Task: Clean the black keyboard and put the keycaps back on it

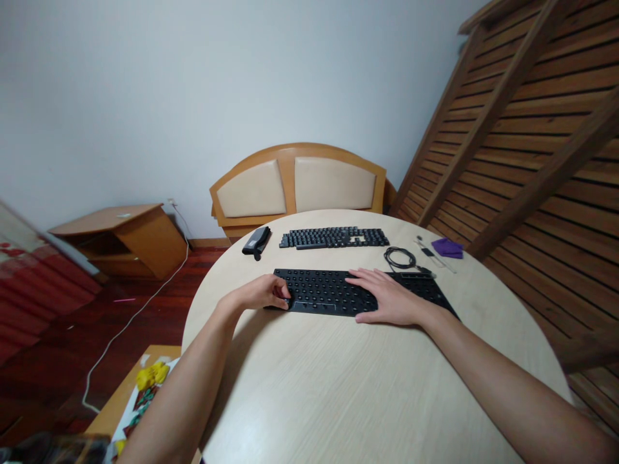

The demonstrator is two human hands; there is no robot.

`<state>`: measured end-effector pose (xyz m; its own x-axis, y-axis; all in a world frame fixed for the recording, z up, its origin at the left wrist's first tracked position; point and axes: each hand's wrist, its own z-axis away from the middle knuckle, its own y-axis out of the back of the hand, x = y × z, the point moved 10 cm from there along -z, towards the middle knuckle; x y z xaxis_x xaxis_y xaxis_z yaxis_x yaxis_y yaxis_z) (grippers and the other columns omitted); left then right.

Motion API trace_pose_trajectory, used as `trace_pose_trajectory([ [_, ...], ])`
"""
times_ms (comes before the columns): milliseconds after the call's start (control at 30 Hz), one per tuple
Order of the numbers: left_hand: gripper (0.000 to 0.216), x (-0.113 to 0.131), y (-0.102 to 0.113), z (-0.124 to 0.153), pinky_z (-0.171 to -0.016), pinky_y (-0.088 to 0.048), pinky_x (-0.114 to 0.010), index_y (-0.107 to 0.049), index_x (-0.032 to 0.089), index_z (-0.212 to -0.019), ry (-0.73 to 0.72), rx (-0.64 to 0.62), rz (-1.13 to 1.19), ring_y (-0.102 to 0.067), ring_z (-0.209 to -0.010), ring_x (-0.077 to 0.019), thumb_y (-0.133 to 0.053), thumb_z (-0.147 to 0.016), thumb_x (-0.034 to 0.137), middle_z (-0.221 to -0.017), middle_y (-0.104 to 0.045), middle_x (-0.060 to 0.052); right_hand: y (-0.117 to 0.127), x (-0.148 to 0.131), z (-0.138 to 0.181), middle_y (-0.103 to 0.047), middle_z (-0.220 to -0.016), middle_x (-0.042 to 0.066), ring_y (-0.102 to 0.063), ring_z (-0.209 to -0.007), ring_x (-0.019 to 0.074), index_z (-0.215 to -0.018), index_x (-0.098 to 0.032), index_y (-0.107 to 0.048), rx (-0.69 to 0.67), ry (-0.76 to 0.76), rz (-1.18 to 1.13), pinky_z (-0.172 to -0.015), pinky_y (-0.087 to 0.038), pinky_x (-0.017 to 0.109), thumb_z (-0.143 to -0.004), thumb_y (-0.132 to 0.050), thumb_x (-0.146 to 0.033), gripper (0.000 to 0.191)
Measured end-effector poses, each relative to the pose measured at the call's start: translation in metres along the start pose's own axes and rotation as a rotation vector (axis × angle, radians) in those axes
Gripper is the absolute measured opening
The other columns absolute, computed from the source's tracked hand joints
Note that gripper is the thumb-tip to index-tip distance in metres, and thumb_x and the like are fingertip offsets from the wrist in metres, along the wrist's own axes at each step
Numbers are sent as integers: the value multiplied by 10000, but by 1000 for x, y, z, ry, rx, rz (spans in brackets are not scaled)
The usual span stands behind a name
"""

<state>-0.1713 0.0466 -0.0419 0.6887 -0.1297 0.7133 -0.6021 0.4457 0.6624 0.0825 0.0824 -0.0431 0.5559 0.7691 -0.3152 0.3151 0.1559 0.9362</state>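
Note:
A black keyboard base (333, 293) without its keycaps lies across the middle of a round pale table (338, 386). My left hand (264, 293) is curled at the keyboard's left end, fingers pinched on its front corner. My right hand (387, 298) lies flat on the keyboard's right half, fingers stretched out and pointing left. Behind the keyboard, several dark keycaps (333, 238) are laid out in rows in keyboard order.
A small black case (256, 241) lies at the table's far left, a coiled black cable (401, 259) and a purple cloth (447, 247) with a small tool (428, 251) at far right. Behind stand a headboard (297, 183), a slatted wooden frame (532, 142), a low cabinet (126, 238).

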Motion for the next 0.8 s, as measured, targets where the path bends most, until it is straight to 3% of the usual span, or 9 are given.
trace_pose_trajectory([
  [467,266,-1,1,-4,-613,-405,-249,-713,151,-816,20,27,-64,-558,-653,-143,-776,-650,349,-738,-688,-6,1,-1,1,-328,-1645,95,-293,-1505,390,-1524,-285,-463,13,7,-7,-1249,-168,612,-747,-702,-745,934],
  [800,321,7,5,2,-583,-421,-240,-725,151,-867,-10,32,-133,-590,-651,-148,-764,-719,434,-758,-703,-20,2,-1,1,-341,-1639,96,-302,-1500,385,-1522,-289,-465,25,11,-11,-1242,-181,609,-739,-707,-751,941],
])
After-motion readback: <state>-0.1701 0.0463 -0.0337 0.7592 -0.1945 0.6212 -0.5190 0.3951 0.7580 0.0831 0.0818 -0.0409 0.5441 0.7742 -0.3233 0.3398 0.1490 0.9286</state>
